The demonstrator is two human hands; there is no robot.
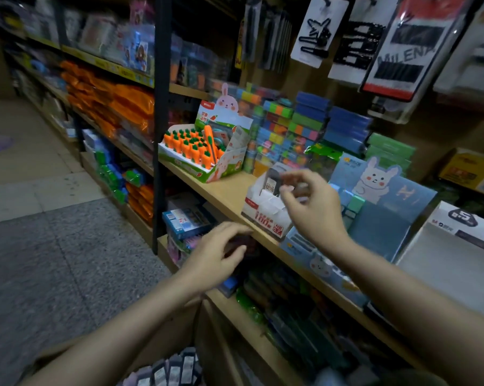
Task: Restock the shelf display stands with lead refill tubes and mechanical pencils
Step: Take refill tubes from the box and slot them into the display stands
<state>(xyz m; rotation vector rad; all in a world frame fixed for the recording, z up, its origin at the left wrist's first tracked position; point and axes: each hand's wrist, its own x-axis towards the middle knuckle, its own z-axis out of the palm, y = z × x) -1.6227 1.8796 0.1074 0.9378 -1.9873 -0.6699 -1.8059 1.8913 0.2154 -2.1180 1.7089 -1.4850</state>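
Observation:
A white display box (265, 215) with red print and "0.7" stands on the wooden shelf (229, 190). One dark lead refill tube (272, 181) stands upright in it. Right above the box, my right hand (313, 207) pinches a small dark tube between thumb and fingertips, though it is blurred. Lower down at the shelf's front edge, my left hand (218, 252) has its fingers curled round something dark, apparently more lead tubes. At the bottom edge, a box of dark labelled lead tubes (168, 369) rests near my body.
A carrot-themed display (199, 151) stands left of the white box, with stacked coloured packs (296, 129) behind it. A blue bunny display stand (385, 207) and a white "0.5" box (458, 246) stand to the right. Hair-clip cards (396, 43) hang overhead. The aisle floor (54, 246) lies to the left.

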